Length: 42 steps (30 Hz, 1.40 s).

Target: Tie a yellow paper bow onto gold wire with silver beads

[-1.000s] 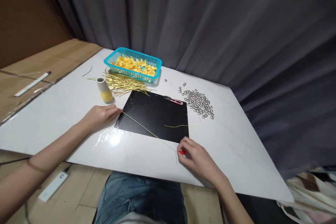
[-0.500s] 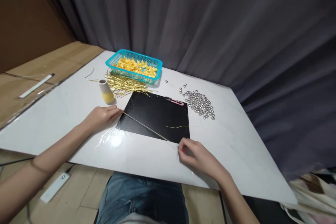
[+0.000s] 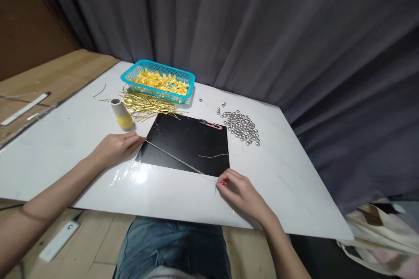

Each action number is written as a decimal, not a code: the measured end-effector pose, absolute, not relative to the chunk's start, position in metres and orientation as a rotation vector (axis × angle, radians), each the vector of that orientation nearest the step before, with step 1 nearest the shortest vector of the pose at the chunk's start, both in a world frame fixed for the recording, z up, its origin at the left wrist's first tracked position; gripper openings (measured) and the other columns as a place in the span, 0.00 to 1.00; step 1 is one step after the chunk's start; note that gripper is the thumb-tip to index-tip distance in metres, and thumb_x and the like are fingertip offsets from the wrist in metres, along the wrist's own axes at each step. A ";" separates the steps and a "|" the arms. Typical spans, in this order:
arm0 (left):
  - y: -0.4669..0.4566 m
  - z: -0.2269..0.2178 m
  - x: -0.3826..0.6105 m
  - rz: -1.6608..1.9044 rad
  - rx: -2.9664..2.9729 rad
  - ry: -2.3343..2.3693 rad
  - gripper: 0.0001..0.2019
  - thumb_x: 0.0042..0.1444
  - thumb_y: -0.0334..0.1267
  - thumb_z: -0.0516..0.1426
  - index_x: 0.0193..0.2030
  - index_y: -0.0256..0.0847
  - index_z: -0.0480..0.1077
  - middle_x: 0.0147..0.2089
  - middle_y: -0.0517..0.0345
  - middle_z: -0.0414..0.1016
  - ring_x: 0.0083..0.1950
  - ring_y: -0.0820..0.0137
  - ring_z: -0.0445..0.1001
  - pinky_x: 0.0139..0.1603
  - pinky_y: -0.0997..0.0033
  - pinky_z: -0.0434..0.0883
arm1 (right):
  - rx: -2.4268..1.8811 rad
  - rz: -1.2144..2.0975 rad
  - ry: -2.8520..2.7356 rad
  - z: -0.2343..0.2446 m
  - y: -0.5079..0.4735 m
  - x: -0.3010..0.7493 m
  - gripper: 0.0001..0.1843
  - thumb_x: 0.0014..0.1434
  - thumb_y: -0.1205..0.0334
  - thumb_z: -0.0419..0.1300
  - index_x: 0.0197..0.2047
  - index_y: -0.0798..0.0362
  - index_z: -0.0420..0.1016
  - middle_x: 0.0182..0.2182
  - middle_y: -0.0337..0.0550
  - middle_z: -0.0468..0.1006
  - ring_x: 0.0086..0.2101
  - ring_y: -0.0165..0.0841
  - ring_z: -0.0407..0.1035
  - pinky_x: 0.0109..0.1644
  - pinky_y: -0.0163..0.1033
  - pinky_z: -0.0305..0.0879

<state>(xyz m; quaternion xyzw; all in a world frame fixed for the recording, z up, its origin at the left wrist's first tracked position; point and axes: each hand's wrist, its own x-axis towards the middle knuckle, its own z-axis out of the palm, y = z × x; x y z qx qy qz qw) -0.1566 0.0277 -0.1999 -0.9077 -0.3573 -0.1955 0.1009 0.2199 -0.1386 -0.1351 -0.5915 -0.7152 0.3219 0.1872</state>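
Note:
My left hand [image 3: 119, 148] is closed in a pinch on one end of a thin gold wire [image 3: 175, 157]. The wire runs straight and slanting across the near part of a black mat [image 3: 183, 137] toward my right hand [image 3: 240, 192]. There, my thumb and forefinger are pinched together by the wire's fainter far end, and a fine loose strand hangs below the fingertips. A small shiny red thing [image 3: 224, 183] shows inside the curl of my right fingers; its kind cannot be made out. Another thin gold strand [image 3: 214, 156] lies on the mat's right side.
Pink-handled thread snips [image 3: 211, 124] lie at the mat's far edge. Silver beads [image 3: 242, 126] are heaped to the right. Behind are a gold wire bundle [image 3: 147, 105], a blue basket [image 3: 191, 89] of yellow pieces, and a grey-and-yellow cone [image 3: 121, 115].
The view has shifted slightly, moving the table's contents left in the picture. Both hands keep their pinch and the wire stays stretched. The red thing in my right hand shows more.

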 end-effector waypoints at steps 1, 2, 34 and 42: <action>0.028 -0.200 -0.157 -0.573 -2.676 -1.050 0.16 0.68 0.40 0.49 0.35 0.42 0.75 0.29 0.57 0.78 0.25 0.70 0.74 0.23 0.73 0.60 | -1.651 0.905 -2.014 -0.135 -0.139 0.220 0.06 0.65 0.68 0.53 0.36 0.50 0.70 0.35 0.42 0.73 0.37 0.34 0.70 0.43 0.38 0.66; 0.028 -0.200 -0.157 -0.568 -2.667 -1.045 0.16 0.68 0.40 0.49 0.35 0.42 0.75 0.28 0.58 0.78 0.24 0.70 0.74 0.23 0.73 0.60 | -1.633 0.902 -2.018 -0.136 -0.139 0.220 0.06 0.65 0.68 0.54 0.37 0.50 0.70 0.36 0.42 0.72 0.38 0.34 0.70 0.43 0.38 0.66; 0.028 -0.201 -0.157 -0.543 -2.645 -1.044 0.17 0.69 0.41 0.48 0.37 0.43 0.76 0.30 0.57 0.80 0.25 0.69 0.76 0.23 0.72 0.62 | -1.739 0.719 -2.073 -0.143 -0.138 0.221 0.08 0.63 0.66 0.56 0.45 0.48 0.70 0.44 0.45 0.70 0.44 0.37 0.71 0.47 0.41 0.68; 0.027 -0.199 -0.156 -0.570 -2.692 -1.100 0.16 0.68 0.41 0.49 0.36 0.44 0.76 0.30 0.58 0.80 0.26 0.69 0.76 0.24 0.73 0.62 | -1.706 0.789 -2.267 -0.128 -0.120 0.225 0.10 0.61 0.65 0.58 0.47 0.49 0.69 0.45 0.44 0.71 0.45 0.38 0.70 0.50 0.42 0.66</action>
